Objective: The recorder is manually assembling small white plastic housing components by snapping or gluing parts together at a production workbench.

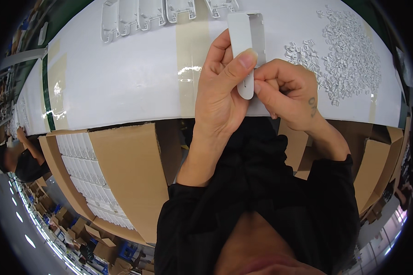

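A long white plastic housing (240,37) with one rounded end stands tilted over the table, its rounded end toward me. My left hand (222,85) grips it from the left, the thumb pressed on its face and the fingers behind. Against its right edge, near the rounded end, my right hand (289,89) pinches with thumb and forefinger. Whatever lies in that pinch is hidden or too small to make out. To the right of my right hand, many small white plastic clips (351,55) are spread on the table, with a smaller cluster of clips (303,52) nearer the hand.
Several similar white housings (151,13) lie in a row along the far side of the white table (124,78). At lower left, an open cardboard box (124,169) holds rows of white parts (85,167). Another cardboard box (374,165) stands at right. A co-worker (23,160) is at far left.
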`<state>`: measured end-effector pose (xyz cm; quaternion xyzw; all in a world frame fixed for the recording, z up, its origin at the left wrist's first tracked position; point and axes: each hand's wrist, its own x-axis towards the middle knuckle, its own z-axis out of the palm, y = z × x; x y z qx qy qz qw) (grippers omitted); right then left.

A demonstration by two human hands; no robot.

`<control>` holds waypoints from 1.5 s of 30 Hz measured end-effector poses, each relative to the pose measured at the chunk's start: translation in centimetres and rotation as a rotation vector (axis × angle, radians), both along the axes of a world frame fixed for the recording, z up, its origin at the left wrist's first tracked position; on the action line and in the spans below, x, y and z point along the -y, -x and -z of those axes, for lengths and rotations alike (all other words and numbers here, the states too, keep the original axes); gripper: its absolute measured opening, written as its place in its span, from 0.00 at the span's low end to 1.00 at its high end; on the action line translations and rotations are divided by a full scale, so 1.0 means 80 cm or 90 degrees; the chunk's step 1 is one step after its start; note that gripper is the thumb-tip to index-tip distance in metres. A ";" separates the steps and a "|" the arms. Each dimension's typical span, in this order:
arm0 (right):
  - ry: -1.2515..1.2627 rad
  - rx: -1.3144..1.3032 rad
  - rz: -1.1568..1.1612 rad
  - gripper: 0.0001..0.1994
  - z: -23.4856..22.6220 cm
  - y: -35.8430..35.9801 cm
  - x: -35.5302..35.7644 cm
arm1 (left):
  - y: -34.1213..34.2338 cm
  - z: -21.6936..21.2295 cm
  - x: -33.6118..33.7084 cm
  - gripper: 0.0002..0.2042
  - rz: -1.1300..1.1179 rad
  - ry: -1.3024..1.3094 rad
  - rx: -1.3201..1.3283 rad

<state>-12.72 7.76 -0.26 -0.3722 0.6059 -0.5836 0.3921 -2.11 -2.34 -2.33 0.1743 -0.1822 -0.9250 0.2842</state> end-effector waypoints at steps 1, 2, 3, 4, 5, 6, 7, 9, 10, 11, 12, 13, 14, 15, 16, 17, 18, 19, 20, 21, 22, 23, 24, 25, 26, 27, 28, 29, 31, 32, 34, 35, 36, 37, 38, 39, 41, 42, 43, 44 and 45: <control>-0.019 0.044 0.012 0.03 0.001 -0.001 -0.002 | 0.001 0.003 0.000 0.26 0.011 -0.007 -0.005; -0.019 0.047 0.009 0.03 0.001 -0.001 -0.001 | 0.002 0.003 0.003 0.26 0.009 -0.007 -0.002; -0.019 0.051 0.006 0.03 0.002 0.001 0.000 | 0.002 0.004 0.006 0.26 0.019 -0.006 -0.004; -0.019 0.054 0.003 0.04 0.003 0.003 0.001 | 0.003 0.004 0.008 0.26 0.029 -0.005 -0.005; -0.019 0.058 0.000 0.04 0.004 0.005 0.002 | 0.004 0.005 0.010 0.26 0.039 -0.004 -0.007; -0.019 0.061 -0.003 0.04 0.005 0.007 0.002 | 0.004 0.005 0.012 0.26 0.050 -0.004 -0.009; -0.020 0.060 -0.001 0.04 0.006 0.008 0.001 | 0.006 0.005 0.011 0.26 0.051 -0.005 -0.010; 0.001 0.076 -0.007 0.04 0.009 0.011 -0.001 | 0.009 0.003 0.006 0.27 0.032 -0.011 0.002; 0.013 0.083 -0.011 0.04 0.010 0.013 -0.001 | 0.011 0.001 0.005 0.27 0.022 -0.012 0.008; 0.027 0.090 -0.016 0.04 0.010 0.014 0.000 | 0.014 -0.002 0.006 0.27 0.011 -0.012 0.013; 0.026 0.108 -0.007 0.04 0.010 0.012 -0.001 | 0.013 -0.002 0.005 0.28 0.011 0.003 0.011; 0.028 0.126 0.001 0.03 0.008 0.008 -0.002 | 0.012 -0.002 0.005 0.29 0.010 0.020 0.008; 0.039 0.124 -0.005 0.03 0.005 0.007 -0.008 | 0.015 0.000 -0.004 0.29 0.005 0.032 0.007; -0.003 0.054 0.016 0.02 0.007 0.007 -0.007 | 0.016 0.002 -0.012 0.30 -0.034 0.038 0.081; -0.039 -0.016 0.040 0.02 0.007 0.007 -0.011 | 0.019 0.004 -0.022 0.31 -0.079 0.043 0.153; -0.044 0.033 0.057 0.03 0.016 0.001 -0.011 | 0.014 0.017 -0.026 0.31 -0.078 0.135 0.198; -0.044 0.034 0.059 0.02 0.022 -0.006 -0.014 | 0.004 0.022 -0.024 0.32 -0.094 0.228 0.255; -0.072 0.068 0.082 0.02 0.017 -0.001 -0.023 | 0.006 0.014 -0.027 0.33 -0.072 0.290 0.219; -0.104 0.102 0.100 0.02 0.008 0.006 -0.023 | 0.000 0.008 -0.020 0.34 -0.104 0.410 0.255; -0.147 0.061 0.064 0.02 -0.001 0.015 -0.024 | -0.005 0.004 -0.019 0.36 -0.127 0.518 0.292; -0.173 -0.038 0.031 0.02 -0.009 0.022 -0.028 | -0.009 -0.006 -0.017 0.32 -0.289 0.773 0.393; -0.194 -0.142 -0.004 0.02 -0.008 0.026 -0.031 | -0.022 -0.013 -0.004 0.25 -0.338 0.991 0.387; -0.191 -0.201 -0.044 0.04 -0.024 0.015 -0.023 | -0.033 -0.020 -0.006 0.22 -0.286 1.074 0.404; -0.203 -0.265 -0.097 0.05 -0.029 0.016 -0.023 | -0.039 -0.027 -0.010 0.18 -0.229 1.154 0.421; -0.176 -0.336 -0.098 0.06 -0.031 0.013 -0.020 | -0.041 -0.034 -0.011 0.14 -0.159 1.182 0.426; -0.121 -0.407 -0.095 0.07 -0.027 0.010 -0.023 | -0.043 -0.033 -0.012 0.11 -0.080 1.198 0.450; -0.064 -0.476 -0.090 0.07 -0.023 0.008 -0.029 | -0.043 -0.030 -0.014 0.09 0.000 1.209 0.474; -0.054 -0.477 -0.099 0.07 -0.022 0.009 -0.030 | -0.039 -0.026 -0.013 0.09 -0.011 1.210 0.487; -0.031 -0.504 -0.076 0.07 -0.019 0.010 -0.033 | -0.031 -0.020 -0.013 0.03 -0.001 1.221 0.507; -0.020 -0.503 -0.088 0.07 -0.016 0.011 -0.036 | -0.031 -0.020 -0.012 0.03 -0.009 1.220 0.523; -0.051 -0.494 -0.086 0.05 -0.010 0.017 -0.049 | -0.029 -0.025 -0.012 0.01 0.053 1.230 0.523; -0.067 -0.490 -0.082 0.05 -0.008 0.020 -0.055 | -0.028 -0.029 -0.014 0.01 0.086 1.236 0.520; -0.085 -0.484 -0.078 0.04 -0.006 0.022 -0.057 | -0.028 -0.032 -0.015 0.01 0.122 1.240 0.516; -0.080 -0.484 -0.083 0.04 -0.009 0.026 -0.057 | -0.027 -0.037 -0.015 0.01 0.118 1.240 0.523; -0.080 -0.475 -0.089 0.04 -0.011 0.028 -0.057 | -0.026 -0.041 -0.015 0.00 0.144 1.253 0.507; -0.083 -0.466 -0.094 0.04 -0.014 0.030 -0.059 | -0.024 -0.045 -0.013 0.01 0.173 1.264 0.488; -0.100 -0.448 -0.094 0.04 -0.015 0.034 -0.068 | -0.020 -0.048 -0.009 0.01 0.237 1.283 0.434; -0.043 -0.473 -0.088 0.03 -0.012 0.038 -0.071 | -0.016 -0.049 -0.009 0.02 0.248 1.274 0.441; -0.049 -0.501 -0.086 0.04 -0.008 0.042 -0.073 | -0.009 -0.044 -0.011 0.03 0.273 1.258 0.433; -0.034 -0.492 -0.115 0.04 -0.006 0.039 -0.073 | -0.019 -0.047 -0.017 0.05 0.151 1.226 0.397; -0.018 -0.482 -0.143 0.05 -0.005 0.038 -0.059 | -0.032 -0.050 -0.013 0.05 0.136 1.213 0.445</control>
